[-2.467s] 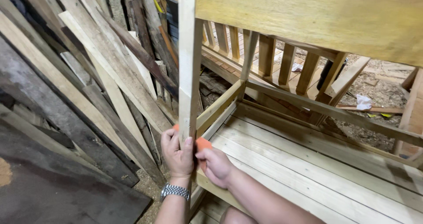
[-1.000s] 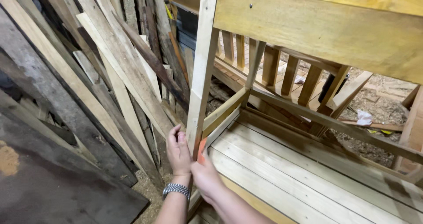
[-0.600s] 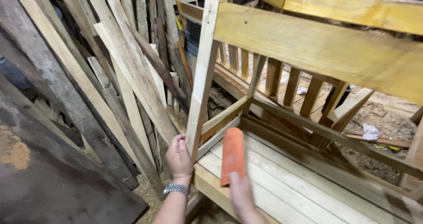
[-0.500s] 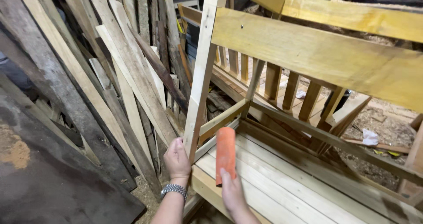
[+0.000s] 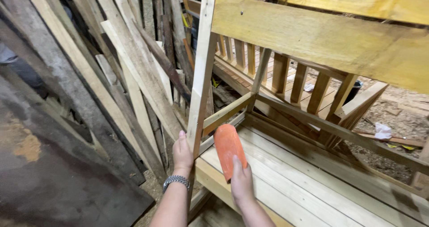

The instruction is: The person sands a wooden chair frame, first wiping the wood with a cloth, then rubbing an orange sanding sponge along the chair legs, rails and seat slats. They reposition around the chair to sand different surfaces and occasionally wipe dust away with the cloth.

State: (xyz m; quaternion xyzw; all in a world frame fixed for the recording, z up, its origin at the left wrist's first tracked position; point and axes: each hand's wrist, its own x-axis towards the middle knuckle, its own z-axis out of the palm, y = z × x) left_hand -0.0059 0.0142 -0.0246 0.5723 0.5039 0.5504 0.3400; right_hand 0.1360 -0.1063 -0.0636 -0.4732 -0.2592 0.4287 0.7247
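An upright post (image 5: 202, 79) is gripped by the left hand (image 5: 182, 154); an orange block (image 5: 229, 149) is clasped by the right hand (image 5: 241, 182) above pale slats (image 5: 304, 178), leaning planks (image 5: 111, 75) left of both

- Two bare arms come up from the bottom edge, at about 6 o'clock.
- No sleeves show on either arm.
- The left hand (image 5: 182, 153) has a shiny silver wristwatch (image 5: 176, 181) with a metal link band.
- The right hand (image 5: 241, 182) wears no ring or glove.
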